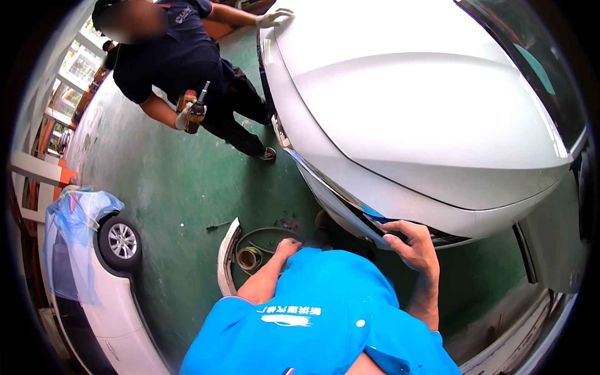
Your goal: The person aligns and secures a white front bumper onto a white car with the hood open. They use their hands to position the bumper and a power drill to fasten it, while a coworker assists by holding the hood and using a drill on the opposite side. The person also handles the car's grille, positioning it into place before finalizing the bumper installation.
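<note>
Right hand (412,247) has the bumper (342,220) pinched by its edge, so an uneven tug could probably crack it. Can't tell if left hand (289,247)'s gripping anything, tbh.

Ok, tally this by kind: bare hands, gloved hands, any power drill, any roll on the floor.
Bare hands: 2 (left hand, right hand)
Gloved hands: 2
Power drill: 1
Roll on the floor: 1
Total: 6
</note>
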A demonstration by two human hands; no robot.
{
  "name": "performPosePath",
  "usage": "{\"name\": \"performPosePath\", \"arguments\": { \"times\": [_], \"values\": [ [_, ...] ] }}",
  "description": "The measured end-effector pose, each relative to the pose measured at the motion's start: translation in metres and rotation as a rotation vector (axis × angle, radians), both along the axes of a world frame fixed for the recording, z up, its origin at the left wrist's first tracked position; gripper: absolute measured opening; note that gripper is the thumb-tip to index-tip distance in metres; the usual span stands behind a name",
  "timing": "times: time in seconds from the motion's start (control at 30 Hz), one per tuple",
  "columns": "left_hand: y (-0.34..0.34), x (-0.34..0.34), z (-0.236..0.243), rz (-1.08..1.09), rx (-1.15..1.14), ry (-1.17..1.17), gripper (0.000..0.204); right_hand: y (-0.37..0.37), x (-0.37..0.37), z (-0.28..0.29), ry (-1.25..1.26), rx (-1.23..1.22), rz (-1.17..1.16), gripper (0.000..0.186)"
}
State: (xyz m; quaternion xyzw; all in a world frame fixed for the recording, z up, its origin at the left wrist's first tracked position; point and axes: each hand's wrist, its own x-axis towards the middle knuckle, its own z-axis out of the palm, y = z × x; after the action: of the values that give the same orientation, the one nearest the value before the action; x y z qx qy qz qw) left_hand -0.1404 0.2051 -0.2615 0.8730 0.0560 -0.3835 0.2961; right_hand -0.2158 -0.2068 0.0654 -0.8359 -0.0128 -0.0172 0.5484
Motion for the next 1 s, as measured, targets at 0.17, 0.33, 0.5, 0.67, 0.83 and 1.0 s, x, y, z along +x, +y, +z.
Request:
{"name": "performPosePath", "arguments": {
  "times": [0.17,0.33,0.5,0.67,0.83,1.0],
  "values": [
    [0.001,-0.008,-0.01,0.03,0.032,0.058,0.038,-0.004,0.037,0.009,-0.128,-0.09,0.002,0.022],
    [-0.012,-0.004,-0.015,0.042,0.018,0.069,0.038,-0.014,0.104,0.014,-0.304,-0.199,-0.072,0.013],
    [-0.015,-0.006,-0.016,0.12,0.007,0.064,0.037,-0.017,0.158,0.015,-0.341,-0.343,-0.051,0.014],
    [-0.018,-0.012,-0.01,0.159,-0.003,0.059,0.037,-0.029,0.183,-0.005,-0.327,-0.369,-0.059,0.014],
    [-0.017,-0.012,-0.018,0.173,0.008,0.078,0.038,-0.026,0.182,-0.008,-0.357,-0.348,-0.05,0.013],
    [-0.021,-0.007,-0.021,0.181,-0.017,0.058,0.036,-0.027,0.181,-0.009,-0.328,-0.334,-0.064,0.012]
  ]
}}
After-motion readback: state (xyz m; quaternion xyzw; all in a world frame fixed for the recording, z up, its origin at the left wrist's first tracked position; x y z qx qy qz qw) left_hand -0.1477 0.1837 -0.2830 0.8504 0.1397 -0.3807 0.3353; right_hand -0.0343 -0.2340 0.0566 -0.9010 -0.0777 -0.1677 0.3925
